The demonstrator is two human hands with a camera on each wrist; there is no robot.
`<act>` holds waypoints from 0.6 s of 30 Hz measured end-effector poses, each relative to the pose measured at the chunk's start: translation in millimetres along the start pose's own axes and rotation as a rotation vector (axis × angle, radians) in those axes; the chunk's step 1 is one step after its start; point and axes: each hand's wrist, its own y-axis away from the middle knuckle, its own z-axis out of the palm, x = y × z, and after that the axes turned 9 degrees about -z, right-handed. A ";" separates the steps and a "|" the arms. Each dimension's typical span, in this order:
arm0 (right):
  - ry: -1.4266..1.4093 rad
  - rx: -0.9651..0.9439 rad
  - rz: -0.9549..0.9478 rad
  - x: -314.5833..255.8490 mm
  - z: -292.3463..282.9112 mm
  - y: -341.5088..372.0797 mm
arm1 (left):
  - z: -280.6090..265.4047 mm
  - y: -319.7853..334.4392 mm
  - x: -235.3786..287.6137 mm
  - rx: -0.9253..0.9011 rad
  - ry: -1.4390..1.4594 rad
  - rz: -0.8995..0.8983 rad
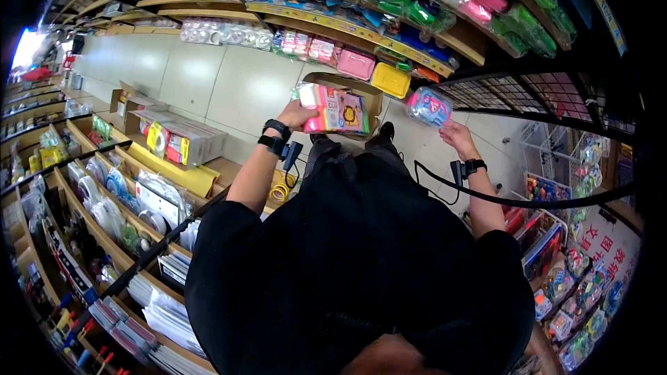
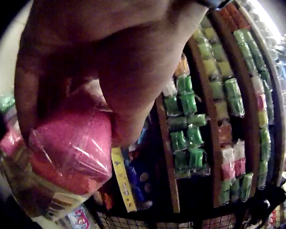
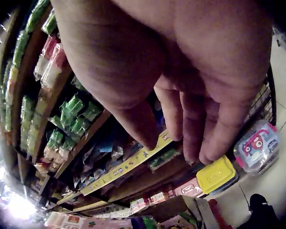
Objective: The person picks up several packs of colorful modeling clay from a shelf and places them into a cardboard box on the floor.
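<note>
My left hand [image 1: 297,115] grips a multicoloured clay pack [image 1: 339,110] by its left end. In the left wrist view, fingers and thumb lie around the clear wrapping, with pink material [image 2: 78,138] showing through. My right hand [image 1: 456,137] holds nothing; its loosely bent fingers point down in the right wrist view. Nearest to it in the head view is a clear plastic tub [image 1: 429,106] with a blue and pink cartoon lid, standing on the floor. The right wrist view shows that tub [image 3: 257,147] to the right of the fingers, apart from them.
An open cardboard box [image 1: 372,90] stands on the floor beyond the feet, behind the pack. Yellow [image 1: 390,80] and pink [image 1: 356,64] lidded boxes line the lowest shelf. Stocked bins [image 1: 118,201] fill the left side; a black wire rack [image 1: 528,97] stands at right.
</note>
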 end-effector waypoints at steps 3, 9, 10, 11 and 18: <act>-0.058 0.041 0.033 15.3 -8.8 25.0 | 12.9 -124.0 -64.7 0.042 0.008 0.047; -0.087 0.052 0.035 53.9 -26.3 62.3 | 80.4 -106.8 -32.7 0.595 -0.562 0.061; -0.112 0.078 0.038 57.4 -26.5 67.7 | 87.4 -111.6 -30.2 0.686 -0.699 0.044; -0.107 0.072 0.052 64.0 -30.5 68.7 | 87.6 -113.9 -30.0 0.652 -0.648 0.043; -0.077 0.130 0.178 51.1 -44.8 80.6 | 105.3 -196.5 -78.2 0.550 -0.428 -0.115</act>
